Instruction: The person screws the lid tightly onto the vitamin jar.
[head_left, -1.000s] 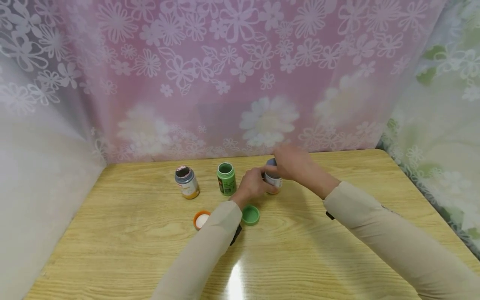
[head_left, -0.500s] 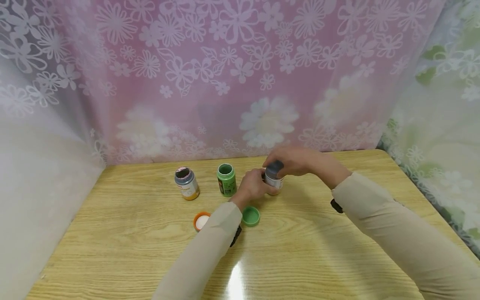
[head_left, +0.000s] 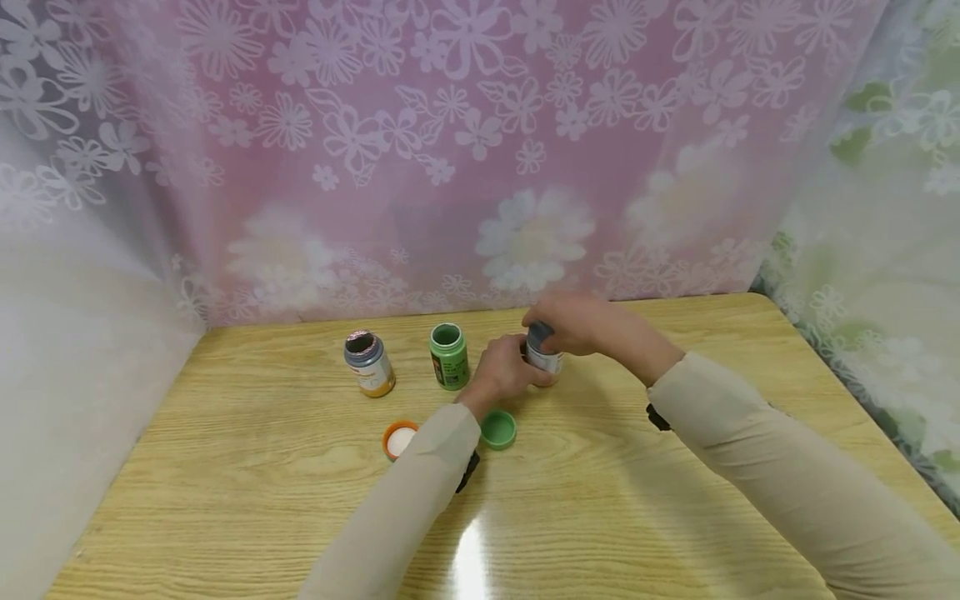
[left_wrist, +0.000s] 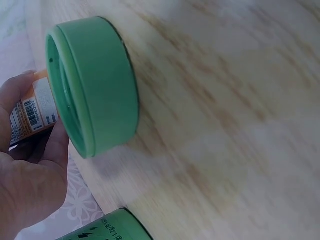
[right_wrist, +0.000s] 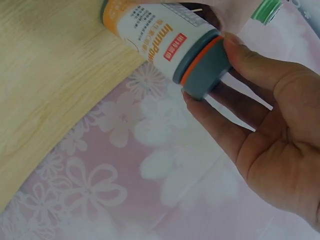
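A pill bottle (head_left: 545, 362) with a white label and an orange base stands on the table, toward its back edge. My left hand (head_left: 504, 367) grips its body from the left. From above, my right hand (head_left: 581, 322) pinches the blue-grey screw cap (right_wrist: 207, 67) between thumb and fingertips. In the right wrist view an orange band shows along the cap's lower edge, beside the bottle's neck. The left wrist view has the left hand (left_wrist: 35, 190) around the bottle's barcode side, partly hidden by a green lid (left_wrist: 100, 85) in the foreground.
Left of my hands stand an open green bottle (head_left: 451, 367) and an open white-and-orange bottle (head_left: 373, 371) with torn foil at its mouth. An orange-rimmed lid (head_left: 399, 439) lies beside my left sleeve, near the green lid. A flowered curtain (head_left: 420, 208) hangs behind the table.
My right hand was blurred over the cap a second ago, then shifted its fingers and wrist around it. The left hand keeps its grip on the bottle. The head view has moved slightly.
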